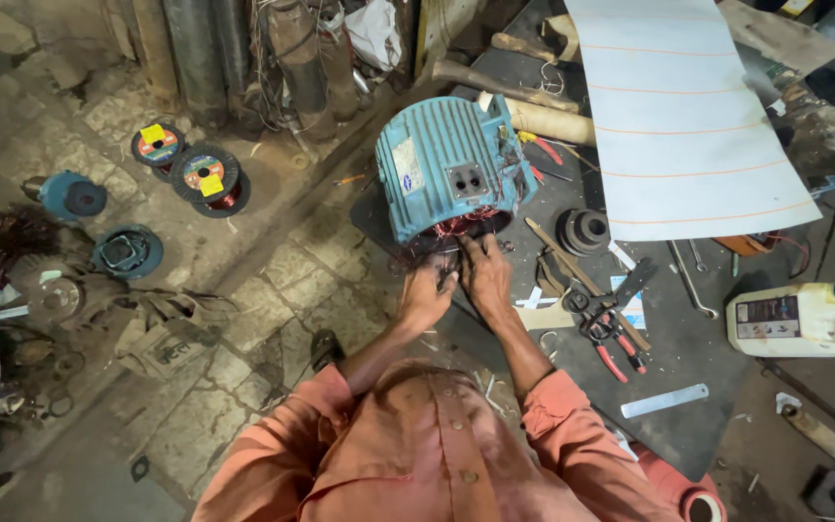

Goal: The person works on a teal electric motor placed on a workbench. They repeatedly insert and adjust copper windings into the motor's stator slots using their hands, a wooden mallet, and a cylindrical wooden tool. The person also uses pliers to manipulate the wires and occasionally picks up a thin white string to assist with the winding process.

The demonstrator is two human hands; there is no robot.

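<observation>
Pliers point(607, 333), a wooden stick point(582, 280) and a pulley point(583, 231) crowded the dark mat point(698, 387) right of the motor point(446, 164), while its near right corner lay open

White jug point(794, 319), dark label point(767, 317), far right.

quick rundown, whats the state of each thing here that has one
motor: on its side, open end facing the person, wires showing
left hand: at the motor's open end, on the wires
right hand: at the open end beside the left
wire spools: flat on the floor
jug: on its side, blue cap on
pliers: lying on the mat, not in use
sheet: spread flat
</observation>
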